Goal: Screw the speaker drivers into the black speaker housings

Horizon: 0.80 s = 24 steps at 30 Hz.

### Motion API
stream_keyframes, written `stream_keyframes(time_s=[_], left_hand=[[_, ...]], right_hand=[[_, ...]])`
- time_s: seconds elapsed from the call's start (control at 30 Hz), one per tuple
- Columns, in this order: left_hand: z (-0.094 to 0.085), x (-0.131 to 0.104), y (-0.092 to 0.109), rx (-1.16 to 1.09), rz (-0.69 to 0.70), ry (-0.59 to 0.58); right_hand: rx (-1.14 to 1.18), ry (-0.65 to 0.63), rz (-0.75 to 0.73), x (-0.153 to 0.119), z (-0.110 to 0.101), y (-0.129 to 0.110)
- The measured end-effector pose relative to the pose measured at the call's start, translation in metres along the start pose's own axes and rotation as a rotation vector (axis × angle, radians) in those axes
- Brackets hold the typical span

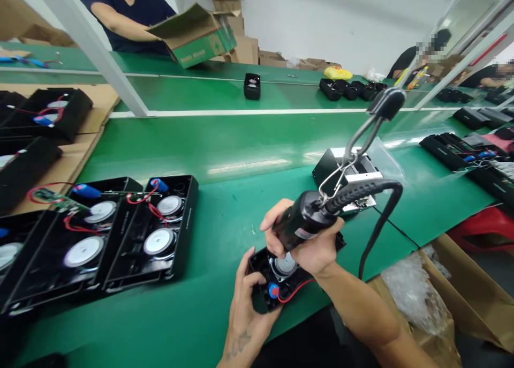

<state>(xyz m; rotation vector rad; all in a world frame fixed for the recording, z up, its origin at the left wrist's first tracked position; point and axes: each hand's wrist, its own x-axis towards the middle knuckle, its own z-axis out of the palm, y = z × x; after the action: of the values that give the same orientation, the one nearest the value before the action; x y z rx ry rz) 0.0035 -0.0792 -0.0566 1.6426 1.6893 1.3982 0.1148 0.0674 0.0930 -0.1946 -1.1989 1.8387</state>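
Note:
My right hand [321, 247] is wrapped round a black electric screwdriver [305, 215], which hangs by a wire hook from a grey cord and has a thick black cable. The tool is above a small black speaker housing [263, 266]; its tip is hidden. Inside the housing show a round silver speaker [286, 263], a blue capacitor-like part [273, 290] and a red wire. My left hand [251, 298] grips the housing's left end, fingers curled over its edge.
Larger black housings [160, 234] with speakers and red wires lie at left. A metal-topped black box [347, 175] stands behind the tool. Cartons with plastic bags [421, 293] are at lower right. Across the bench a person handles a green carton [204, 46].

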Motion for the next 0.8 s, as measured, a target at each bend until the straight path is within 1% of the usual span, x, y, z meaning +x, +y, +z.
stream_keyframes(time_s=[0.1,0.23,0.37,0.43,0.63,0.73,0.8], left_hand=[[-0.002,0.003,0.002,0.001,0.013,-0.013],[-0.003,0.005,0.004,0.019,0.030,-0.003],[-0.002,0.005,0.006,0.006,0.009,0.013],[-0.002,0.005,0.005,0.005,0.029,0.002],[-0.004,0.004,0.000,0.006,0.027,-0.016],[0.000,0.004,0.004,-0.024,-0.026,-0.010],[0.002,0.002,0.008,-0.043,-0.074,-0.001]], right_hand=[[0.008,0.004,-0.038,0.003,-0.001,-0.004],[0.014,0.008,-0.063,0.006,-0.003,-0.001],[0.008,0.033,-0.036,0.004,-0.004,0.004],[0.010,0.030,-0.013,0.003,-0.004,0.004],[-0.008,0.012,-0.029,0.005,-0.001,-0.003],[-0.040,0.033,-0.035,0.006,0.001,-0.006],[-0.062,0.061,-0.003,0.004,0.002,-0.007]])
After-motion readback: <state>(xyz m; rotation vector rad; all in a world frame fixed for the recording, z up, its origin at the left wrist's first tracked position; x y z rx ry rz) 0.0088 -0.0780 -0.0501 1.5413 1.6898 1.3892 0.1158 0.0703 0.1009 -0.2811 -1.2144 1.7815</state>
